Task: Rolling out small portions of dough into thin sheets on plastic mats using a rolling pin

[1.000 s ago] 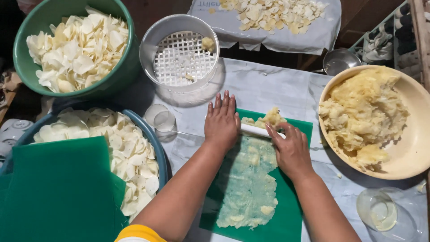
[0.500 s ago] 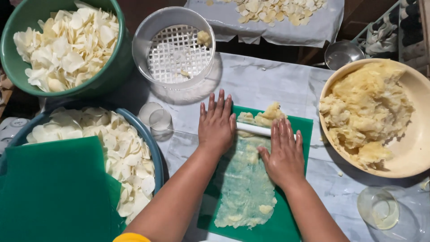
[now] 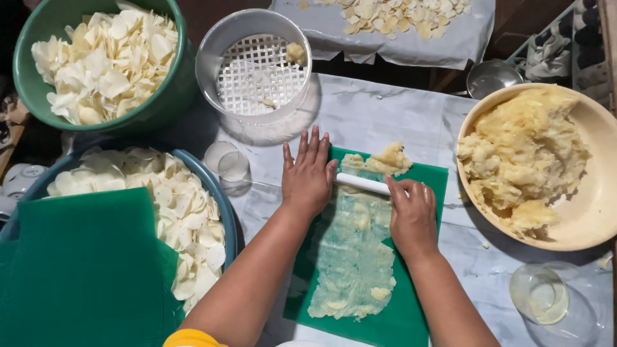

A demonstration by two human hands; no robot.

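White roller (image 3: 361, 184) lies under left hand (image 3: 308, 175) and right hand (image 3: 411, 212) on dough (image 3: 353, 257).

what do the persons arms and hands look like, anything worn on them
Both forearms are bare from the lower frame edge up to the wrists. The left hand and right hand wear no gloves, and no rings, watch or bracelet show. The fingernails are short and unpainted. A yellow sleeve edge shows at the bottom of the view, on the left arm.

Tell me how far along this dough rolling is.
Done: a thin dough sheet covers the green board. In hand: left hand and right hand press the white roller. Left: a lump ahead of it, and the dough-filled bowl.
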